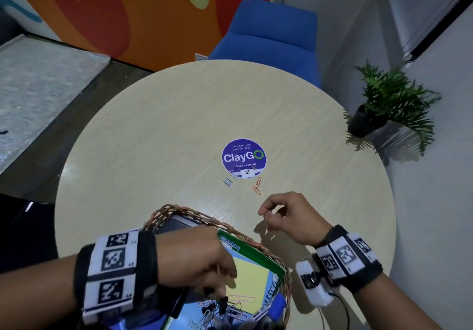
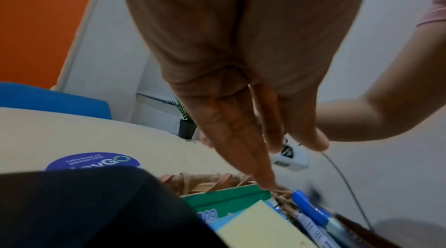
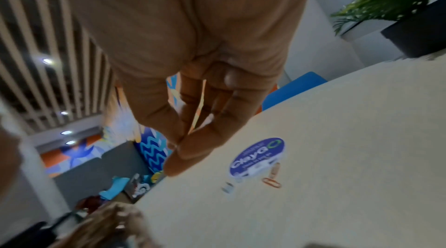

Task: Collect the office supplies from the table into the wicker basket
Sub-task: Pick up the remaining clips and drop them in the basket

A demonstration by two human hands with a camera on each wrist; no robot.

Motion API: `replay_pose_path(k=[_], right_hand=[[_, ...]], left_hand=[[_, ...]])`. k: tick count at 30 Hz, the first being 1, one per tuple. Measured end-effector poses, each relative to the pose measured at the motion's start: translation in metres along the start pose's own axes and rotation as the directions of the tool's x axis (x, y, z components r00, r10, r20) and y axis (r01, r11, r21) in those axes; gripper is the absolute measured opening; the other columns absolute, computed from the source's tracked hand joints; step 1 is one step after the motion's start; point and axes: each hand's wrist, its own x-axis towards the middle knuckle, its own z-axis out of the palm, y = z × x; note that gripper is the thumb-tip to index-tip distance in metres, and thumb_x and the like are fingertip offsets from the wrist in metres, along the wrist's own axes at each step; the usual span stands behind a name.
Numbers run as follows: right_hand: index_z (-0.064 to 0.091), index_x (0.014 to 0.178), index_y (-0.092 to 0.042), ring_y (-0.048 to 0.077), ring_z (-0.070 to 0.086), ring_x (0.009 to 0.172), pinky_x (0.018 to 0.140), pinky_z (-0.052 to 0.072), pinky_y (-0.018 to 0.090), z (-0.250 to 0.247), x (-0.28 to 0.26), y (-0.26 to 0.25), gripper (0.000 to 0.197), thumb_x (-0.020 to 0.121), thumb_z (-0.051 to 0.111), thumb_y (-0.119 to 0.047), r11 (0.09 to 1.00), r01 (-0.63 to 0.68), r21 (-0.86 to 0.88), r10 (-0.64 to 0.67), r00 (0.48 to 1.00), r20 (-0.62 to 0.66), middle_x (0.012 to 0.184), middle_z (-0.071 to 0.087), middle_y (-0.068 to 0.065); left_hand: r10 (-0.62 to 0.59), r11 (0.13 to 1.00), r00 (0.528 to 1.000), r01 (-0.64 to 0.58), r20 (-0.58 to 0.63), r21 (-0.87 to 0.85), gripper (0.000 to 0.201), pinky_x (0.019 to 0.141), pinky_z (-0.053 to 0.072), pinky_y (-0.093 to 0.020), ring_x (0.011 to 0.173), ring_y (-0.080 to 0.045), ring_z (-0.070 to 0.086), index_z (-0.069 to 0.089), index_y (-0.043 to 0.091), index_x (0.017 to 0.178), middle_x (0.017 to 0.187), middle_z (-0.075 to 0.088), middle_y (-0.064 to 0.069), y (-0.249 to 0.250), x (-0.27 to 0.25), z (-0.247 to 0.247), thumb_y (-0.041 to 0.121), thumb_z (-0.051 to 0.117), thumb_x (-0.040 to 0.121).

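The wicker basket point(image 1: 179, 210) stands at the near edge of the round table point(image 1: 153, 137). It holds a green-edged pad point(image 1: 253, 253), yellow sticky notes point(image 1: 252, 283), blue pens point(image 2: 311, 212) and several clips. My left hand point(image 1: 225, 286) hangs over the basket with its fingers point(image 2: 243, 145) pointing down, straight, holding nothing. My right hand point(image 1: 265, 214) hovers over the table right of the basket, fingers loosely curled and empty. Beyond it lie two orange paper clips point(image 1: 257, 186) point(image 3: 272, 182), a silver clip point(image 1: 233, 175) and a small grey staple strip point(image 1: 227, 181) point(image 3: 227, 188).
A round purple ClayGo sticker point(image 1: 243, 158) marks the table's middle, with a small white tag point(image 1: 247, 172) at its near edge. A blue chair point(image 1: 271, 38) stands behind the table and a potted plant point(image 1: 384, 109) to the right on the floor.
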Motion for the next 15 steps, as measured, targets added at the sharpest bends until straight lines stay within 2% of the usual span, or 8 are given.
replay_pose_path(k=[1, 3, 4, 7, 10, 11, 13, 15], right_hand=[[0.069, 0.085, -0.008, 0.004, 0.065, 0.053, 0.056, 0.05, 0.019, 0.002, -0.008, -0.004, 0.012, 0.085, 0.058, -0.002, 0.999, 0.033, 0.001, -0.033, 0.999, 0.03, 0.073, 0.067, 0.0], [0.07, 0.084, -0.014, 0.008, 0.064, 0.058, 0.059, 0.05, 0.022, 0.007, -0.023, -0.013, 0.016, 0.083, 0.057, -0.004, 0.996, 0.094, 0.005, -0.094, 0.99, 0.101, 0.073, 0.068, -0.005], [0.071, 0.083, -0.016, 0.006, 0.063, 0.061, 0.06, 0.049, 0.02, 0.01, -0.03, -0.017, 0.018, 0.082, 0.057, -0.005, 0.993, 0.116, 0.002, -0.115, 0.982, 0.147, 0.072, 0.068, -0.007], [0.073, 0.09, -0.015, 0.0, 0.06, 0.069, 0.066, 0.044, 0.011, 0.023, -0.044, -0.028, 0.021, 0.085, 0.055, -0.005, 0.984, 0.172, -0.035, -0.152, 0.933, 0.326, 0.076, 0.068, -0.009], [0.073, 0.098, -0.017, -0.004, 0.062, 0.073, 0.068, 0.043, 0.008, 0.025, -0.041, -0.029, 0.019, 0.087, 0.06, -0.01, 0.969, 0.223, -0.109, -0.158, 0.894, 0.42, 0.085, 0.069, -0.011], [0.073, 0.099, -0.017, -0.004, 0.062, 0.072, 0.066, 0.043, 0.008, 0.022, -0.035, -0.027, 0.017, 0.088, 0.062, -0.012, 0.97, 0.214, -0.112, -0.159, 0.914, 0.373, 0.088, 0.07, -0.011], [0.072, 0.096, -0.014, -0.007, 0.063, 0.064, 0.06, 0.044, 0.007, 0.009, -0.014, -0.02, 0.013, 0.086, 0.064, -0.009, 0.985, 0.146, -0.094, -0.133, 0.982, 0.136, 0.091, 0.072, -0.005], [0.071, 0.087, -0.013, -0.008, 0.062, 0.057, 0.058, 0.046, 0.008, -0.003, 0.018, -0.004, 0.009, 0.084, 0.066, -0.006, 0.994, 0.033, -0.106, -0.045, 0.992, -0.12, 0.085, 0.072, 0.0]], left_hand=[[-0.007, 1.0, 1.0, 0.007, -0.004, 0.021, 0.03, 0.064, 0.031, 0.003, 0.091, -0.005, 0.067, 0.064, 0.023, 0.116, 0.1, 0.076, 0.005, -0.002, -0.001, 0.002, 0.033, 0.057, 0.089], [-0.044, 0.998, 0.994, 0.047, -0.095, 0.03, 0.036, 0.074, 0.045, -0.011, 0.094, -0.009, 0.065, 0.059, 0.027, 0.121, 0.105, 0.073, 0.006, -0.011, -0.001, -0.006, 0.043, 0.056, 0.088], [-0.085, 0.996, 0.983, 0.09, -0.161, 0.025, 0.036, 0.078, 0.047, -0.017, 0.095, -0.009, 0.065, 0.06, 0.029, 0.12, 0.106, 0.072, 0.007, -0.019, 0.0, -0.014, 0.045, 0.056, 0.088], [-0.204, 0.962, 0.917, 0.252, -0.344, 0.101, 0.03, 0.082, 0.046, -0.02, 0.096, -0.011, 0.065, 0.064, 0.027, 0.116, 0.109, 0.071, 0.007, -0.052, 0.014, -0.042, 0.038, 0.058, 0.089], [-0.294, 0.89, 0.89, 0.388, -0.349, 0.241, 0.026, 0.085, 0.049, -0.029, 0.1, -0.02, 0.064, 0.065, 0.023, 0.114, 0.111, 0.07, 0.0, -0.085, 0.044, -0.065, 0.026, 0.056, 0.09], [-0.323, 0.873, 0.892, 0.41, -0.315, 0.266, 0.024, 0.085, 0.049, -0.031, 0.1, -0.023, 0.064, 0.066, 0.022, 0.11, 0.11, 0.069, -0.002, -0.095, 0.057, -0.069, 0.023, 0.055, 0.089], [-0.372, 0.857, 0.898, 0.43, -0.235, 0.284, 0.017, 0.085, 0.052, -0.033, 0.097, -0.029, 0.063, 0.068, 0.02, 0.096, 0.107, 0.068, -0.008, -0.112, 0.082, -0.07, 0.021, 0.055, 0.085], [-0.364, 0.863, 0.911, 0.408, -0.191, 0.299, 0.02, 0.084, 0.053, -0.036, 0.09, -0.032, 0.063, 0.067, 0.016, 0.085, 0.099, 0.068, -0.01, -0.122, 0.101, -0.063, 0.029, 0.054, 0.08]])
